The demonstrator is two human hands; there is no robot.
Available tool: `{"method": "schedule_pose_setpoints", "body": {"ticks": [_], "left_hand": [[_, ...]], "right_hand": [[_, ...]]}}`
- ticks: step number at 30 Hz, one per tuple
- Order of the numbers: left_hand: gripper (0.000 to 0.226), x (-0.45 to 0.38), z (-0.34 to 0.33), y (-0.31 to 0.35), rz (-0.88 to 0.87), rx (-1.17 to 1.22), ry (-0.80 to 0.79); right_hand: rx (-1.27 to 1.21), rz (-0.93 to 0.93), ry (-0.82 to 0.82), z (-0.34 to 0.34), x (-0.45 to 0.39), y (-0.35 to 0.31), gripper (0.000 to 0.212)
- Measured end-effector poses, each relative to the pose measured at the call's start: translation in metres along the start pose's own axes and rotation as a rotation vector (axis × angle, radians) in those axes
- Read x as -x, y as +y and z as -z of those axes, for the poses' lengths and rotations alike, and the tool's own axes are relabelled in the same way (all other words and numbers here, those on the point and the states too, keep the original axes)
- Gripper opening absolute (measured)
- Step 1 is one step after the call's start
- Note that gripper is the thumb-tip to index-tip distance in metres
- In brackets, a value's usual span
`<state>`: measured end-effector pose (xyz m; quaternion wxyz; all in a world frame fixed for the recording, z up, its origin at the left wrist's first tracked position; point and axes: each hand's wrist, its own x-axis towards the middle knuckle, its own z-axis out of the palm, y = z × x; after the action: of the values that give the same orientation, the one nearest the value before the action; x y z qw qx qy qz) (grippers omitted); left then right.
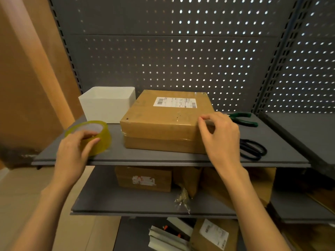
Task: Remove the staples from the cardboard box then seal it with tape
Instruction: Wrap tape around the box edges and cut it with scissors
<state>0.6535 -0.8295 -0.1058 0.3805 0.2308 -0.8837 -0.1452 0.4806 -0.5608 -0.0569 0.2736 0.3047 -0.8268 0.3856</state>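
Two bare hands at one flat brown cardboard box (165, 122) on grey metal shelf (181, 159).

Left hand (72, 153) curled round one yellowish clear tape roll (94, 136), left of box; right hand (220, 134) pinching at box's near right corner, what lies in the pinch too small to tell. Behind roll, one white square tub (108, 104). Right of box, green-handled pliers (243, 119), black scissors (252, 148), both partly hidden by right hand. Below, more cardboard boxes, cut off and dim.
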Motion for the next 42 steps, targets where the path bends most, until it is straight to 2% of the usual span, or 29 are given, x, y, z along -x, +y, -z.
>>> {"method": "schedule_pose_setpoints", "body": {"ticks": [4,7,9,11,14,16,19,22,24,26,29,31,33,35,38,42], "left_hand": [[0.022,-0.003,0.006,0.01,0.041,0.067,-0.036],[0.036,-0.011,0.013,0.03,0.068,0.039,0.015],[0.038,-0.017,0.016,0.056,0.041,0.067,0.043],[0.038,-0.021,0.013,0.094,-0.032,0.16,0.003],[0.044,-0.021,-0.009,0.154,-0.195,0.239,-0.149],[0.048,-0.021,-0.031,0.186,-0.303,0.226,-0.241],[0.046,-0.025,-0.06,0.214,-0.423,0.132,-0.292],[0.046,-0.028,-0.079,0.22,-0.467,0.049,-0.359],[0.046,-0.027,-0.084,0.216,-0.486,0.012,-0.383],[0.045,-0.027,-0.081,0.21,-0.488,0.014,-0.402],[0.042,-0.033,-0.072,0.204,-0.406,0.106,-0.487],[0.039,-0.037,-0.069,0.204,-0.317,0.193,-0.517],[0.037,-0.04,-0.069,0.209,-0.263,0.224,-0.484],[0.039,-0.039,-0.073,0.217,-0.301,0.199,-0.436],[0.049,-0.039,-0.08,0.222,-0.439,0.065,-0.46],[0.057,-0.041,-0.085,0.215,-0.535,-0.116,-0.492]], "right_hand": [[-0.062,-0.025,0.057,0.004,-0.003,0.008,0.021],[-0.173,-0.127,0.132,0.01,-0.007,0.018,0.026],[-0.232,-0.183,0.123,0.013,-0.007,0.026,0.03],[-0.286,-0.18,0.045,0.015,-0.005,0.03,0.034],[-0.303,-0.121,-0.126,0.016,-0.004,0.031,0.039],[-0.266,-0.077,-0.217,0.017,-0.003,0.034,0.042],[-0.211,-0.019,-0.345,0.018,-0.003,0.042,0.045],[-0.144,0.024,-0.485,0.021,-0.003,0.052,0.048],[-0.08,0.062,-0.517,0.024,-0.002,0.058,0.047],[-0.116,0.05,-0.515,0.027,-0.002,0.064,0.044],[-0.328,-0.103,-0.511,0.034,-0.002,0.076,0.04],[-0.338,-0.135,-0.464,0.036,-0.004,0.079,0.039],[-0.374,-0.135,-0.385,0.035,-0.009,0.079,0.037],[-0.431,-0.117,-0.341,0.031,-0.015,0.073,0.037],[-0.422,-0.019,-0.375,0.02,-0.018,0.065,0.032],[-0.356,0.01,-0.438,0.009,-0.009,0.075,0.046]]}}
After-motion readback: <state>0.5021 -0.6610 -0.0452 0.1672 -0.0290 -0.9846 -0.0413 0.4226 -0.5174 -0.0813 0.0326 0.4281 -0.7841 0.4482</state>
